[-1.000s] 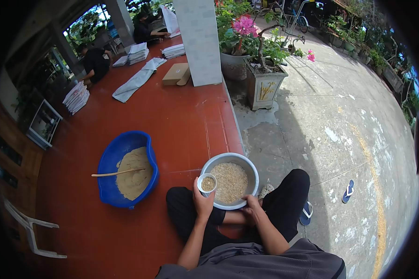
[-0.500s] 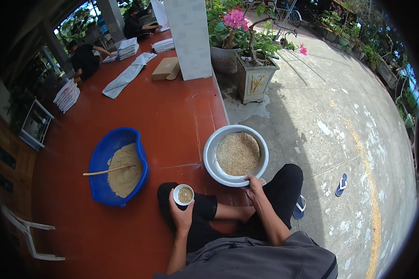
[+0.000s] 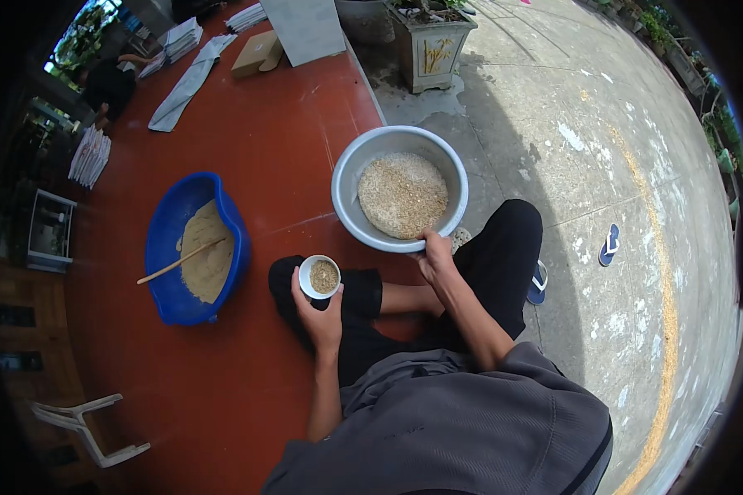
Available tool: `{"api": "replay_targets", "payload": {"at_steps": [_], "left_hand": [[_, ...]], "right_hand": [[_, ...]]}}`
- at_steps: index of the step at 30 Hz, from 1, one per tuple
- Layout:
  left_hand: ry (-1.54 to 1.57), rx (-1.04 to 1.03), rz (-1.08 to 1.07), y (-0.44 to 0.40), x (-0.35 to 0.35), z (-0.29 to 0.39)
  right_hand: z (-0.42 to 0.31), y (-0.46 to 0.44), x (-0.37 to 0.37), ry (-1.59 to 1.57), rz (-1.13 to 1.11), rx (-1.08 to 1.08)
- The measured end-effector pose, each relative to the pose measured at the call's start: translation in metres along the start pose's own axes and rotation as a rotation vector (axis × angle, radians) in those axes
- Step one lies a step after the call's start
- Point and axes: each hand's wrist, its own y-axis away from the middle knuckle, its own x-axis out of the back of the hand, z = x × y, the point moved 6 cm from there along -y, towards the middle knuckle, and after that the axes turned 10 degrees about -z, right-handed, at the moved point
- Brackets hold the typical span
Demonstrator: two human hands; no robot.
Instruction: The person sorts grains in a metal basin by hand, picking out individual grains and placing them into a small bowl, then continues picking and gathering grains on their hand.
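1. My legs (image 3: 497,264), in dark trousers, folded near the right edge of the red floor (image 3: 285,153).
2. My left hand (image 3: 322,320), grasping the white cup (image 3: 306,279), thumb and fingers curled about its sides. The cup stands over my left knee, tipped slightly so that its mouth faces me; coarse meal (image 3: 325,277) lies inside.
3. My right hand (image 3: 436,257), clamped on the near rim of the metal basin (image 3: 348,196), thumb uppermost; the other fingers are largely hidden.
4. The basin itself, beyond my shins, overlapping the right edge of the floor. Whether it rests or is held up, I cannot tell. Pale, broken grain (image 3: 404,198) covers most of its bottom.
5. The blue tub (image 3: 160,268), left of the basin and apart from it, on the floor well in from the right edge. It contains fine tan powder (image 3: 209,279); a wooden stick (image 3: 173,266) lies across its left rim, one end in the powder.
6. Two sandals (image 3: 609,246), set apart on the concrete paving beyond the floor's right edge.
7. Far end of the floor: a cardboard box (image 3: 254,54) beside the pillar (image 3: 307,29), a long folded cloth (image 3: 188,91) to its left, and a co-worker (image 3: 107,87) in dark clothing near the far left corner.
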Motion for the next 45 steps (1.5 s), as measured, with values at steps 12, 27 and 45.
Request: {"api": "replay_targets", "payload": {"at_steps": [12,27,45], "left_hand": [[0.02,0.005,0.072,-0.007,0.014,-0.036],[-0.072,-0.063,0.132,-0.004,0.01,-0.06],[-0.089,-0.089,0.138,-0.006,0.008,-0.061]], "right_hand": [[0.017,0.013,0.027,0.254,-0.218,-0.197],[0.026,0.01,0.01,0.096,-0.111,-0.133],[0.033,-0.004,0.024,0.12,-0.172,-0.258]]}}
